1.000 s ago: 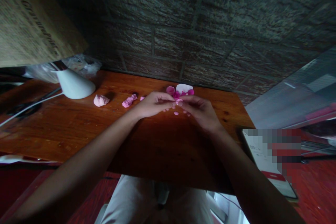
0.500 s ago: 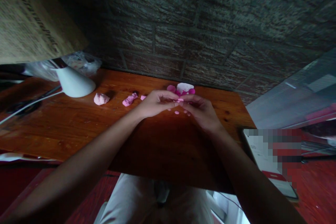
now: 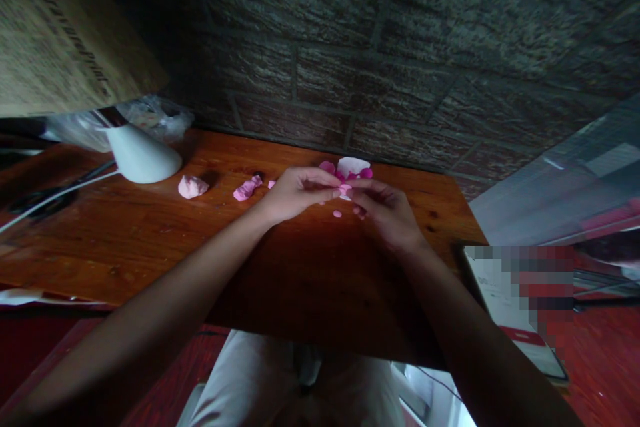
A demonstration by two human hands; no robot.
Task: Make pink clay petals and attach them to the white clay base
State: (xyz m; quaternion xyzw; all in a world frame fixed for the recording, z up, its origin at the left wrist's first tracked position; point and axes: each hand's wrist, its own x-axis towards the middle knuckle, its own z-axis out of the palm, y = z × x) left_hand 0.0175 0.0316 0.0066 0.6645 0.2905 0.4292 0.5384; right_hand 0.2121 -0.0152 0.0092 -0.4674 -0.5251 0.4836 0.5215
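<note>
To the right of the white desk lamp [image 3: 143,159], well apart from it, two bare hands meet above the wooden table [image 3: 150,233]. The left hand [image 3: 295,195], the one nearer the lamp, has thumb and forefinger almost closed, pinching one edge of a small, thin pink piece [image 3: 345,189]. The right hand [image 3: 390,217], farther from the lamp, is curled, with its thumb and forefinger nearly together at the other edge of that same piece; its remaining fingers are bent and partly hidden. So the piece sits between the two sets of fingertips, well to the lamp's right.

Just beside the lamp's foot on its right rests a pale pink clay lump [image 3: 193,187]; a longer, knobbly pink lump [image 3: 247,189] lies farther right of the lamp. Farther still from the lamp, behind the fingers, are a white rounded piece [image 3: 354,165] and magenta petal-like pieces [image 3: 327,167], while a small pink disc [image 3: 337,213] lies about as far to the lamp's right, on the person's side of the fingers. Behind the lamp's base is a crumpled clear plastic bag [image 3: 163,119], and a newsprint-patterned shade [image 3: 75,40] spreads above the base
</note>
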